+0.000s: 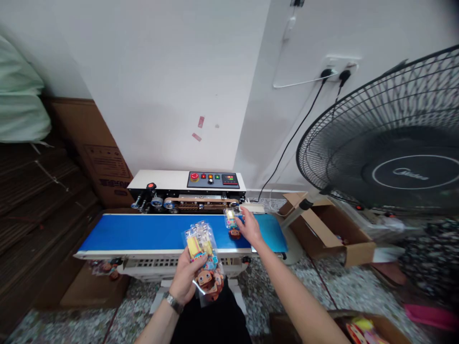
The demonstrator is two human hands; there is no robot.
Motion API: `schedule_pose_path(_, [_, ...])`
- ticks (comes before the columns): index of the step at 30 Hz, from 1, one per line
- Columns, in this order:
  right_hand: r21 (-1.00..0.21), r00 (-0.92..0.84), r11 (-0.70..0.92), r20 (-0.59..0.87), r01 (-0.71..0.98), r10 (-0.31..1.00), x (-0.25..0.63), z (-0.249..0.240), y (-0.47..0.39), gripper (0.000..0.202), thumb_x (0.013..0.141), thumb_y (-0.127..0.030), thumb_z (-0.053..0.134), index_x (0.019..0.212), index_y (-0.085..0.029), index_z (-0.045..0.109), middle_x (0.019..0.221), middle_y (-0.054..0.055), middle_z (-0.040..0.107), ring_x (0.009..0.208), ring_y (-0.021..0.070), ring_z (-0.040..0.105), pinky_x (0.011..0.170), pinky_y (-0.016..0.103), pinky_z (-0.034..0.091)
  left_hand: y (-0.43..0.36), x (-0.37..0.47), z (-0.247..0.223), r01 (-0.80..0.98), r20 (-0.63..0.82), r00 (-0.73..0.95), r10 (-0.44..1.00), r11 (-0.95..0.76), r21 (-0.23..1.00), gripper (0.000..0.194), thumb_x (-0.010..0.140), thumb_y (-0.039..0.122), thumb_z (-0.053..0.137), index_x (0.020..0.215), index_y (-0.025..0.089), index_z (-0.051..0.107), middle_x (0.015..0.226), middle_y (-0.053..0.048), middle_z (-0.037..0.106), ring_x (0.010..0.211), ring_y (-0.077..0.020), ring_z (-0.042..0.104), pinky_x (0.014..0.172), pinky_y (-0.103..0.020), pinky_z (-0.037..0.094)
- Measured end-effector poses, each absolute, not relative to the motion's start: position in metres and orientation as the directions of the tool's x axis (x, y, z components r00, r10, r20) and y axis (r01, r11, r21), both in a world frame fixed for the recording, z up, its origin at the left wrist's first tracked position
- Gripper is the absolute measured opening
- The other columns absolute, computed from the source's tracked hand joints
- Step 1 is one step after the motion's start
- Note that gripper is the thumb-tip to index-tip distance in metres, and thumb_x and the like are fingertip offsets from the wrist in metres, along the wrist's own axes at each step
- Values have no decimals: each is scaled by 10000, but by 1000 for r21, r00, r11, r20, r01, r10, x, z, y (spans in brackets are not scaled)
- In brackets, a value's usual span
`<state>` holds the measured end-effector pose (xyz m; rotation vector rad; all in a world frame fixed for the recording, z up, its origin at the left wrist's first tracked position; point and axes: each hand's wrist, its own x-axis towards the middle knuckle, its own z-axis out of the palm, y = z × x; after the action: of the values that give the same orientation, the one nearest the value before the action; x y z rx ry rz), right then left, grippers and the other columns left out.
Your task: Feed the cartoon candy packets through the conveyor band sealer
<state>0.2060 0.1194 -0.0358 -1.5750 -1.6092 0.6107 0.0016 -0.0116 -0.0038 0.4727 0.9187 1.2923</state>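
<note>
Toy packets [202,246], clear bags with yellow pieces and a cartoon figure inside, sit fanned in the left hand [186,279], whose fingers are clamped around their lower ends just in front of the near edge of the blue conveyor belt [143,233]. A wristwatch [173,302] is on that arm. The right hand [249,228] reaches over the belt's right end, its fingers together on a single packet [231,222] that lies on the belt, its top edge at the sealing machine [186,188] behind the belt.

The machine has a white top, a row of rollers facing the belt, and a dark control panel [213,179] with a red button, smaller coloured buttons and a small display; its lettering is too small to read. The floor [272,286] below the belt is speckled stone. Right of the belt an open cardboard box [330,229] stands on the floor, and beyond it a large black fan [394,138] whose hub carries a logo too blurred to read with certainty. Two black plugs sit in a wall socket [339,67] above the fan. Left of the belt a brown carton [103,162] with dark, unreadable print leans against the white wall [161,71]. More packets [103,267] lie under the belt's left end.
</note>
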Motion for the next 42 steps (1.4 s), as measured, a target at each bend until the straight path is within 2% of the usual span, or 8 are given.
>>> schedule_pose_path(4, [-917,-234,228,155,327,960,174,-12,74,280,820,-390,471,992,-183,547,788,22,631,688,148,578,608,251,446,-10,5,0,-617,-256,13,967,210,759,365,649,171,698,985,161,555,863,-74,693,701,-183,649,689,-323,499])
schedule_pose_path(7, [-903,-302,288,192,318,934,159,4,45,212,821,-373,496,879,-190,587,715,0,621,631,130,557,576,225,417,-10,9,-1,-625,-222,-6,975,170,762,423,640,157,703,1033,170,548,962,-87,680,797,-203,644,760,-348,487])
schedule_pose_path(13, [-778,-198,373,316,506,928,153,13,34,216,873,-309,407,857,-206,597,705,11,616,630,148,561,604,244,387,-9,17,-2,-629,-211,-65,975,124,767,451,631,192,712,1055,168,562,1007,-104,672,877,-230,633,833,-384,461])
schedule_pose_path(23, [-936,-132,222,193,272,972,151,-1,39,244,825,-403,489,879,-180,572,776,30,616,694,152,562,621,248,454,-10,17,-5,-590,-190,-135,972,75,804,441,619,186,723,1029,168,563,956,-85,684,828,-207,640,784,-342,479])
schedule_pose_path(27, [-922,-118,240,214,304,970,148,0,37,244,842,-391,466,870,-186,597,784,33,625,706,159,566,644,260,455,-10,21,-6,-579,-188,-146,971,70,812,475,603,189,734,1043,166,556,959,-91,684,823,-214,641,786,-355,481])
schedule_pose_path(32, [-907,86,262,305,328,948,146,-2,32,263,861,-378,432,930,-190,603,927,70,629,852,189,567,753,294,451,-9,27,-6,-612,-218,-215,952,43,790,480,600,208,735,1045,176,555,974,-79,682,846,-214,643,818,-366,467])
schedule_pose_path(37, [-952,351,166,252,256,902,169,-15,57,297,837,-431,437,893,-171,567,857,59,622,794,184,566,712,290,450,-8,23,-6,-626,-266,-227,937,68,777,442,593,196,738,999,179,566,939,-61,697,827,-207,653,783,-342,484])
schedule_pose_path(42, [-961,362,137,219,239,906,190,-32,82,348,816,-476,422,869,-163,565,814,54,629,741,178,566,652,274,450,-4,24,-11,-698,-326,-115,938,158,698,448,573,194,753,978,176,561,897,-66,707,766,-212,665,738,-353,503])
